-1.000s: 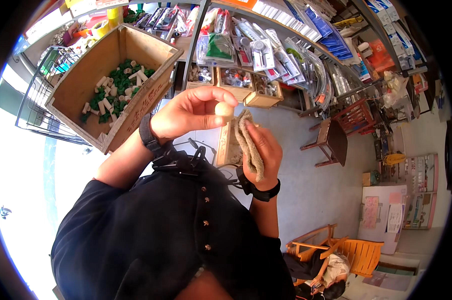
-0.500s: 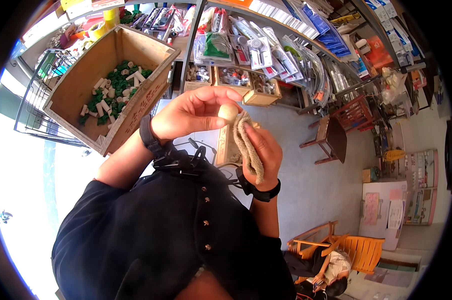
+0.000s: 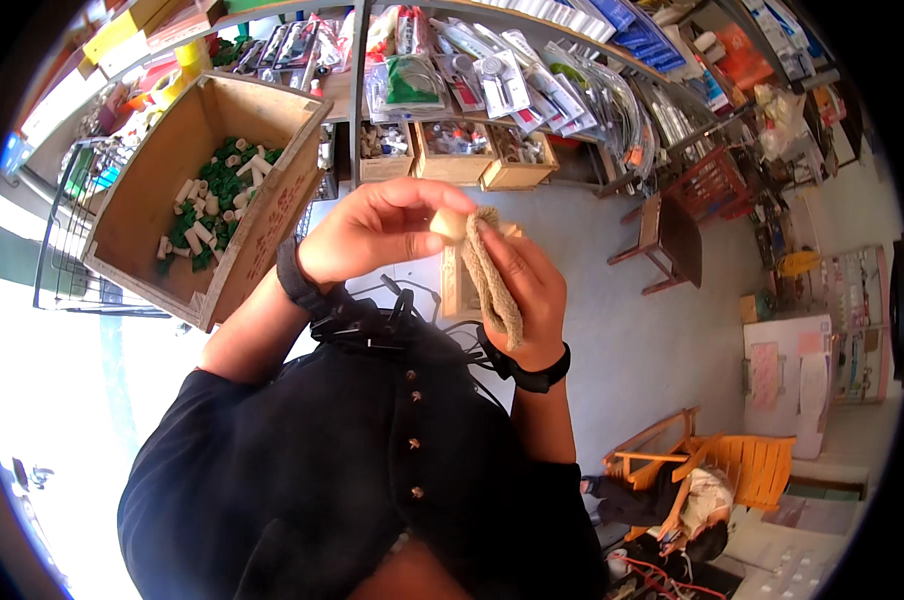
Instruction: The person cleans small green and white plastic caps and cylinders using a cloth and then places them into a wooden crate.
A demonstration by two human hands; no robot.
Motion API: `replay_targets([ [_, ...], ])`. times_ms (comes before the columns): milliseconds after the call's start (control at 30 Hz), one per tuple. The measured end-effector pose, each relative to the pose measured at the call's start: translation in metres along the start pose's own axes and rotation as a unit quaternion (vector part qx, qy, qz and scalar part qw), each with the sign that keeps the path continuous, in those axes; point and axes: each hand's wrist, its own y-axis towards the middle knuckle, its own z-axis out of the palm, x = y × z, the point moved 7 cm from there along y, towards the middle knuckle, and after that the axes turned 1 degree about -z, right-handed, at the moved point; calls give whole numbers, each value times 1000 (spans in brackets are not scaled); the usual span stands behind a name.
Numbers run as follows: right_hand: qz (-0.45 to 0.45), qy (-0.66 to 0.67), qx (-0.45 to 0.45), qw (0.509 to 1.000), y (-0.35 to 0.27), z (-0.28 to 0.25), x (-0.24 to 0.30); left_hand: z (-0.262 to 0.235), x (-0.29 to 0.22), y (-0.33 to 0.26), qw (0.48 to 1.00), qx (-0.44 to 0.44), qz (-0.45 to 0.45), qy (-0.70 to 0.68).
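Observation:
Thumb and fingers of my left hand (image 3: pixel 367 235) are closed around a small cream-coloured rounded piece (image 3: pixel 446 226), perhaps a pipe fitting; most of its form is hidden. Folded brown cloth (image 3: pixel 488 285) is gripped in my right hand (image 3: pixel 534 290), its upper end touching the piece's right side. Both hands are close together in front of my chest. A wooden crate (image 3: pixel 254 222) stands to the left of them, holding white fittings (image 3: pixel 202 232) and green material (image 3: pixel 230 160). Behind the hands, partly hidden, is a small wooden box (image 3: pixel 454 288).
Shelves ahead carry packaged goods (image 3: pixel 502 85), with wooden drawers (image 3: pixel 454 165) of small parts beneath. A dark wooden chair (image 3: pixel 670 240) stands at the right. A person (image 3: pixel 707 505) sits in a wooden armchair (image 3: pixel 757 470) at lower right. A wire rack (image 3: pixel 62 255) is beside the crate.
The whole view has shifted slightly. My hands remain together, and the cream piece now sits a little lower and is turned more against the cloth.

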Motion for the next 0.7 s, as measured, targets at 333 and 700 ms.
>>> replay_targets([
  [333,109,-90,-93,986,-58,-59,-26,8,50,36,997,13,-79,4],
  [700,199,-161,-156,954,-125,-113,-17,55,149,114,976,128,-163,63],
])
